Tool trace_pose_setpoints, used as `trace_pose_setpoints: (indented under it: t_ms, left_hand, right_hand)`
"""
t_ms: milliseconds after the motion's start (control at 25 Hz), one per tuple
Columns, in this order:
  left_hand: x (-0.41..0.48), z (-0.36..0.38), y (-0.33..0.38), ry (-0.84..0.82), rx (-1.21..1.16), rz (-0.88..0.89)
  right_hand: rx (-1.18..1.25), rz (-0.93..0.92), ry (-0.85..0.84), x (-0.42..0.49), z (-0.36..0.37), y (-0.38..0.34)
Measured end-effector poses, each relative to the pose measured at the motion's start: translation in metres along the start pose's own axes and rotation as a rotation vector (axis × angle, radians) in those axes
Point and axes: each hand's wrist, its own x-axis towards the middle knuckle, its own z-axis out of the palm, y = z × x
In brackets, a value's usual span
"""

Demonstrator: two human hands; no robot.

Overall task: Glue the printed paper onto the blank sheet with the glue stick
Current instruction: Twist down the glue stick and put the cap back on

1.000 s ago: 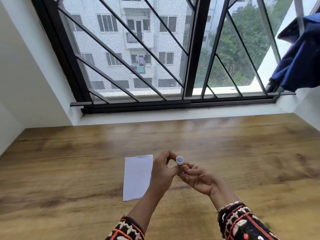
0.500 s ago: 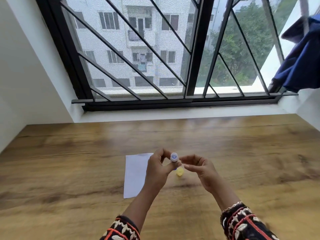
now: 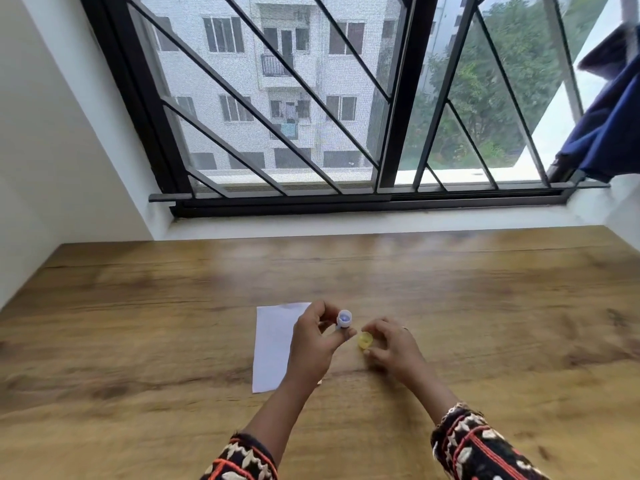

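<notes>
My left hand [image 3: 313,341] pinches an upright glue stick [image 3: 344,318] between thumb and fingers, its open white top showing a bluish core. Just to its right my right hand [image 3: 391,344] holds a small yellow cap [image 3: 365,341] with curled fingers, low over the wooden table [image 3: 138,323]. A white sheet of paper [image 3: 272,344] lies flat on the table, partly hidden under my left hand. No printed side is visible on it.
A barred window [image 3: 311,98] with a dark frame runs along the far edge of the table. White walls close in on the left and right. Dark blue cloth [image 3: 609,133] hangs at the upper right.
The yellow cap has come off the glue stick. My right hand has carried it down and to the right, away from the stick. My left hand still holds the stick.
</notes>
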Motion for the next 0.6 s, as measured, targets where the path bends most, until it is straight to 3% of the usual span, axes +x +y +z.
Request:
trace_pose_setpoints:
  t_ms: [320,600]
  left_hand:
    - [-0.002,-0.002,-0.001,0.04,0.002,-0.021]
    - [-0.005,-0.001,0.002,0.064,0.057,-0.007]
  right_hand:
    - [0.291,0.08,0.077,-0.009,-0.015,-0.012]
    - [0.483,-0.044,0.051,-0.02,-0.042,-0.045]
